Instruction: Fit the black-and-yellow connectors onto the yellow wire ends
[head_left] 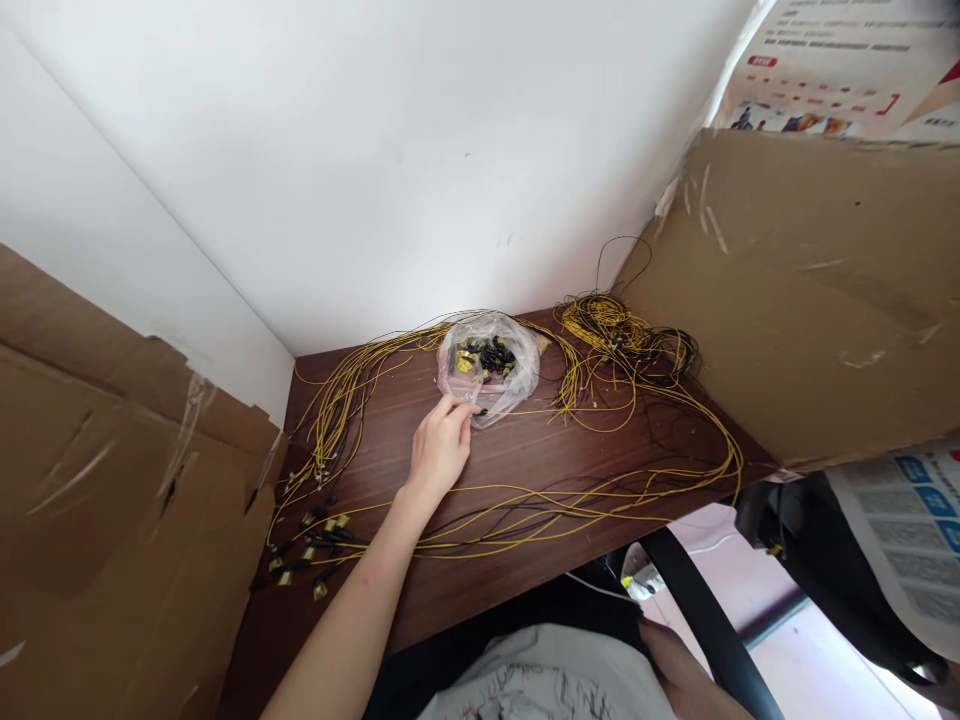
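My left hand (441, 442) reaches over the brown tabletop to the near edge of a clear plastic bag (529, 370). Its thumb and fingertips are pinched together on a small black part (481, 411); a thin yellow wire runs from there to the right. Inside the opened bag lie several small black and yellow pieces (487, 357). Only part of my right forearm (686, 675) shows at the lower right; the hand itself is out of view.
Yellow and black wires (337, 390) curve along the table's left side. A tangled wire bundle (611, 330) lies at the back right, and long wires (555, 505) cross the front. Black pieces with yellowish ends (309, 552) sit front left. Cardboard panels (112, 500) flank the table.
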